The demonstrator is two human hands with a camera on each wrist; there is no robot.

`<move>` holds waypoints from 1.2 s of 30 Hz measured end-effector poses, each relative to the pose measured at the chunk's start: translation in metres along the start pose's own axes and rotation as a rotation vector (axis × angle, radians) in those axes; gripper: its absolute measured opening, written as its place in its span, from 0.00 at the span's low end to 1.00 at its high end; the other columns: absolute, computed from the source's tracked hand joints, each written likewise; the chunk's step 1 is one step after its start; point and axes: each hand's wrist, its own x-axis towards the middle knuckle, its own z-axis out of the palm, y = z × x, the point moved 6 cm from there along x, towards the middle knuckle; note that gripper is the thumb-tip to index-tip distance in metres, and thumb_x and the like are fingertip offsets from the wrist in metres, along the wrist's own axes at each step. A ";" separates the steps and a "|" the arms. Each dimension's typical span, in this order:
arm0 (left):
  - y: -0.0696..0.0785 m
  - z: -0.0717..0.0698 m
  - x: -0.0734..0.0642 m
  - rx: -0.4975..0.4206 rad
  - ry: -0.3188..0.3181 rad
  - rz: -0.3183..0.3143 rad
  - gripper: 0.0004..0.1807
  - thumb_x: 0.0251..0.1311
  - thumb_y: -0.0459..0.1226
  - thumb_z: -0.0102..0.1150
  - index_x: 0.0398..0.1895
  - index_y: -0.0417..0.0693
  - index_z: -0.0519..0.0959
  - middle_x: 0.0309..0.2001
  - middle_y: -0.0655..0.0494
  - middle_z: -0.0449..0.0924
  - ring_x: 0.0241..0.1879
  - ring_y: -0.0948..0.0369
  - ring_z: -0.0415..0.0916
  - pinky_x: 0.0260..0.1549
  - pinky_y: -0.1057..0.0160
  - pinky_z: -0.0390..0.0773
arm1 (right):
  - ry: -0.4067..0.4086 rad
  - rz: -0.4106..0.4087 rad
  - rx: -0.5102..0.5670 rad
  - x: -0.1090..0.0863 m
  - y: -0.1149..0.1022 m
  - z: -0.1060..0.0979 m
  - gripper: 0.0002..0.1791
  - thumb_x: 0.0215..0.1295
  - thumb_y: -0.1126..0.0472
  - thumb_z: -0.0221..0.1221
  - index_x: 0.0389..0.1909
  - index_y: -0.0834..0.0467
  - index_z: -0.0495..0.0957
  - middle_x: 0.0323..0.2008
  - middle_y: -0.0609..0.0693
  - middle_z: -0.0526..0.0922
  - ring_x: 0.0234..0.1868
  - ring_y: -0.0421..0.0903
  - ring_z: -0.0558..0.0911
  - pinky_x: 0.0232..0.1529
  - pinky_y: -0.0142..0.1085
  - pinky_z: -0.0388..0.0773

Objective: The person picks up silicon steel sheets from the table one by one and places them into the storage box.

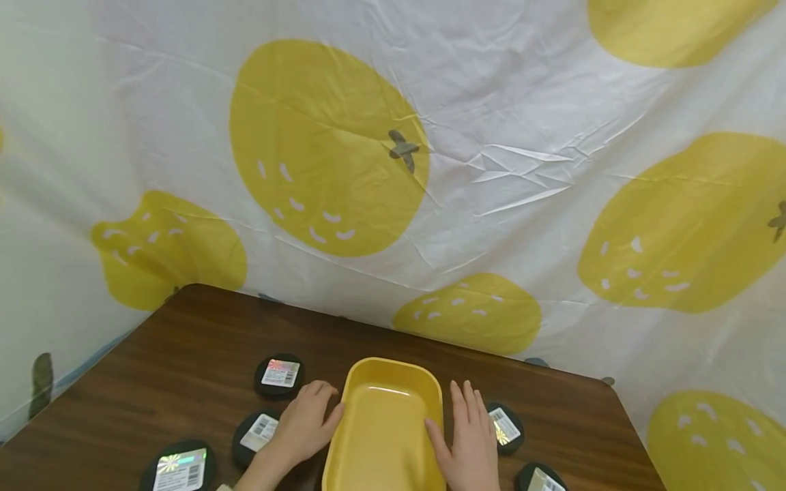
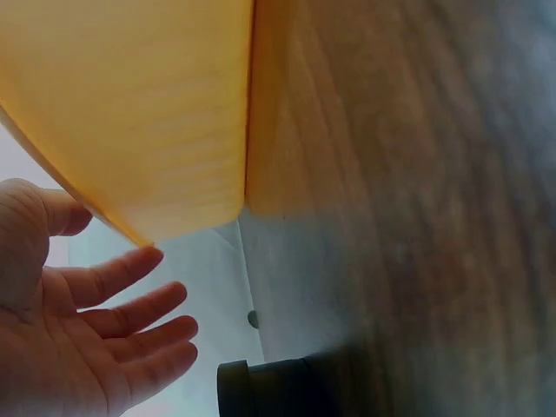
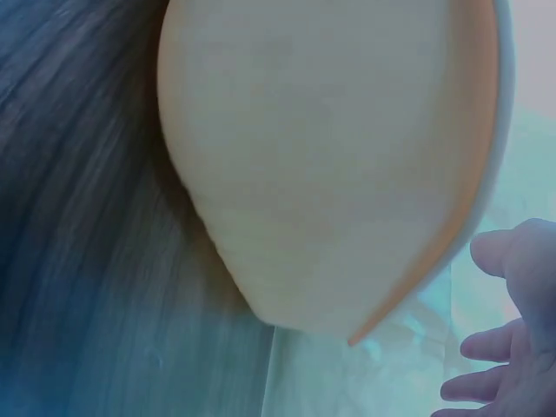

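Observation:
A yellow rectangular plastic tub [image 1: 383, 436] with rounded corners stands on the dark wooden table, its inside bare. On its left side is my left hand [image 1: 305, 421], thumb at the rim and fingers loosely spread; the left wrist view shows the hand [image 2: 87, 321] beside the tub's wall [image 2: 148, 113]. My right hand [image 1: 469, 436] is at the opposite side, fingers fairly straight and thumb near the right rim. In the right wrist view the fingers [image 3: 491, 382] are spread, apart from the tub's outer wall [image 3: 321, 156].
Left of the tub lie several round black discs with white labels, one at the back [image 1: 279, 375], one by my left wrist [image 1: 254, 436], one in front [image 1: 179, 467]. Two more, a rear disc [image 1: 506, 428] and a front disc [image 1: 540, 479], lie to the right. A lemon-print curtain [image 1: 491, 170] hangs behind the table [image 1: 215, 334].

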 end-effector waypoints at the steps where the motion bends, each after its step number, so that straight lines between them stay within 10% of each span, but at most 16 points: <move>1: 0.000 0.000 0.000 -0.003 -0.001 0.002 0.06 0.58 0.37 0.59 0.33 0.42 0.78 0.38 0.50 0.75 0.44 0.51 0.73 0.38 0.51 0.77 | 0.001 0.000 -0.005 -0.001 0.001 -0.001 0.35 0.59 0.50 0.62 0.64 0.62 0.64 0.64 0.65 0.64 0.64 0.64 0.62 0.53 0.67 0.60; 12: 0.001 0.005 -0.001 -0.066 -0.078 -0.030 0.15 0.59 0.35 0.56 0.15 0.51 0.68 0.22 0.61 0.64 0.26 0.62 0.63 0.21 0.67 0.65 | 0.034 -0.008 -0.039 -0.007 0.011 -0.009 0.36 0.57 0.49 0.64 0.62 0.63 0.67 0.61 0.66 0.67 0.61 0.66 0.65 0.52 0.65 0.63; 28: -0.006 0.011 -0.002 -0.304 -0.062 -0.039 0.13 0.62 0.36 0.53 0.19 0.43 0.70 0.16 0.60 0.64 0.17 0.65 0.61 0.15 0.67 0.63 | -0.028 0.055 -0.046 -0.020 0.035 -0.018 0.40 0.51 0.49 0.68 0.61 0.66 0.66 0.60 0.68 0.67 0.59 0.65 0.67 0.51 0.59 0.70; 36: -0.011 0.018 -0.004 -0.509 -0.197 -0.240 0.14 0.65 0.38 0.51 0.34 0.34 0.79 0.16 0.55 0.71 0.08 0.66 0.67 0.08 0.66 0.72 | 0.082 -0.041 -0.042 -0.031 0.038 -0.027 0.37 0.43 0.56 0.72 0.53 0.70 0.71 0.52 0.69 0.74 0.51 0.65 0.74 0.45 0.58 0.73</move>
